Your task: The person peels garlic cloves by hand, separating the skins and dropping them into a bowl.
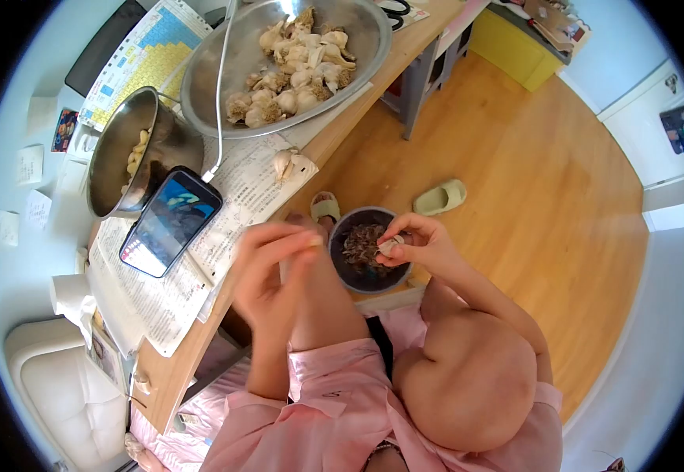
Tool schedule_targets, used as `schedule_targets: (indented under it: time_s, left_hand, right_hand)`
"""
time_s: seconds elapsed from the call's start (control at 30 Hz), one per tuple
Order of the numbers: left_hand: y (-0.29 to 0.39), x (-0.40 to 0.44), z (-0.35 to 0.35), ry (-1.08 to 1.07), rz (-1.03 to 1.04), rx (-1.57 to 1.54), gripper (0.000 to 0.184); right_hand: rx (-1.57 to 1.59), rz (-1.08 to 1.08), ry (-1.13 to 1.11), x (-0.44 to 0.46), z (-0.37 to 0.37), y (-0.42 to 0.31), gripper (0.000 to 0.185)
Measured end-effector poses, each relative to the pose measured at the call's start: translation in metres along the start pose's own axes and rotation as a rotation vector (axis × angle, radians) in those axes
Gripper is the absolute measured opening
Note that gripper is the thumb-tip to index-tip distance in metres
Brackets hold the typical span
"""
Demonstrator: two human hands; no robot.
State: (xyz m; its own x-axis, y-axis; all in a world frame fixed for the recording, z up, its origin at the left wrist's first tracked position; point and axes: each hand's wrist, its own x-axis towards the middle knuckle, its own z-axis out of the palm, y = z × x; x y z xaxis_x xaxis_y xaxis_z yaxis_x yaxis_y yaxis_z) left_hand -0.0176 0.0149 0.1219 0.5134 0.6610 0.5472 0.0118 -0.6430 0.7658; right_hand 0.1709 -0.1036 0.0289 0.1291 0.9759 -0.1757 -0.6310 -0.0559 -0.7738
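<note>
Head cam: R hand point(421, 240) has a garlic piece point(389, 247) pinched btwn thumb & fingers, above the rim area of a grey waste bin point(340, 263) on the floor; bulb or clove, can't tell. Dark, papery scraps point(360, 244) lie in the bin. L hand point(267, 279) is raised w/ fingers bent, thumb & fingertips close together, near the desk edge & apart from R hand. Tiny pale bit shows at its fingertips, but blurred, so can't tell if it's gripped.

Wooden desk point(157, 385) on L side: lg oval steel basin point(369, 47) w/ a heap of garlic bulbs point(303, 67), roots & dry skin on. Next to it, a smaller steel pot point(112, 177), w/ pale peeled cloves point(137, 153) inside. Smartphone point(171, 224), screen lit, sits tilted by the pot, white charging cable point(219, 102) plugged into its top end. Loose garlic point(283, 164) near the desk edge, on printed sheets point(145, 295) w/ handwriting. Black-handled scissors point(397, 12) just beyond the basin.

Floor: one pale green slipper point(442, 197) off the foot, R of the bin; its match point(325, 207) worn, L of it. Yellow storage box point(507, 47) in bkgd, past the desk.
</note>
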Motion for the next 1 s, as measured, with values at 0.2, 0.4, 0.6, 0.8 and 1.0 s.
schedule_targets:
  time_s: [0.2, 0.4, 0.6, 0.8, 1.0]
  left_hand:
    - [0.023, 0.087, -0.071, 0.623, 0.325, 0.808, 0.019]
    - [0.006, 0.048, -0.034, 0.399, 0.211, 0.504, 0.022]
    - [-0.008, -0.028, 0.052, -0.288, -0.016, -0.046, 0.034]
    - [-0.022, -0.033, 0.067, -0.268, -0.279, -0.347, 0.026]
    - [-0.039, -0.034, 0.069, -0.318, -0.537, -0.712, 0.017]
  right_hand:
    - [-0.048, 0.031, 0.029, -0.001, 0.005, 0.000, 0.017]
    - [-0.034, 0.006, 0.023, -0.007, 0.003, -0.004, 0.016]
    - [-0.010, -0.012, 0.021, -0.006, 0.005, -0.004, 0.015]
    - [-0.057, -0.038, 0.081, -0.005, 0.001, 0.002, 0.013]
    - [-0.148, -0.086, -0.004, -0.006, -0.003, -0.001, 0.012]
